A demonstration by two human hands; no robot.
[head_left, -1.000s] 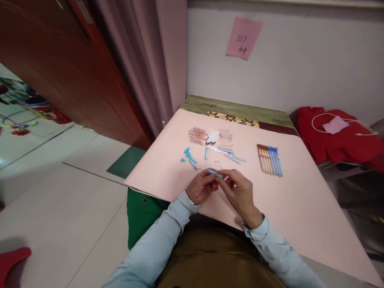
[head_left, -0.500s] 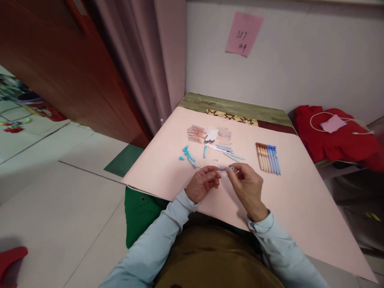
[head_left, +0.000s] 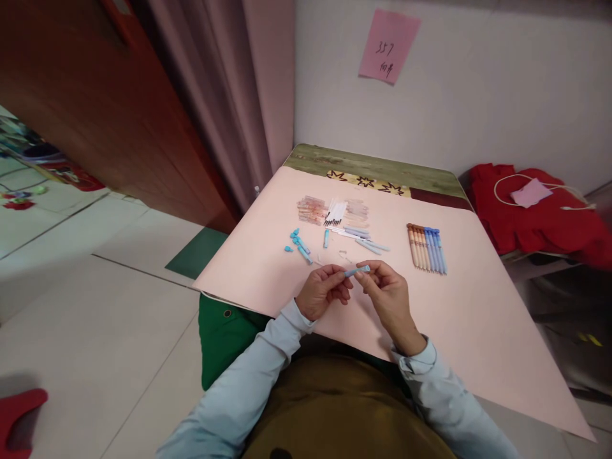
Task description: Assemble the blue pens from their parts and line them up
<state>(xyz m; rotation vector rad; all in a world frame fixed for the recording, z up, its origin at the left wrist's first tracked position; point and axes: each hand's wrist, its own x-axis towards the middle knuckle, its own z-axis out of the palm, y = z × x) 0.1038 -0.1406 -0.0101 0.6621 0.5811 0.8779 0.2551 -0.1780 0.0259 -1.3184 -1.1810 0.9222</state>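
Note:
Above the near part of the table, my left hand (head_left: 321, 294) pinches one end of a light-blue pen barrel (head_left: 354, 271). Thumb and fingers of my right hand (head_left: 389, 299) close on its other end, where a brighter blue tip shows. Just beyond lie light-blue pen barrels (head_left: 373, 247) and a bundle of white refills (head_left: 336, 213) with dark tips. To the left are small bright-blue pen parts (head_left: 301, 248), and one short blue piece (head_left: 326, 238) stands apart. My fingers partly cover the held barrel.
Assembled brown and blue pens (head_left: 427, 250) lie in a row on the right. Patterned clear barrels (head_left: 312, 210) sit at the back left. Pink paper covers the table (head_left: 478, 331); a red cloth-covered seat (head_left: 540, 217) stands to the right.
My left fingers have moved onto the barrel's left end, which showed more freely before. The right hand has shifted slightly left, and the barrel is now tilted a little.

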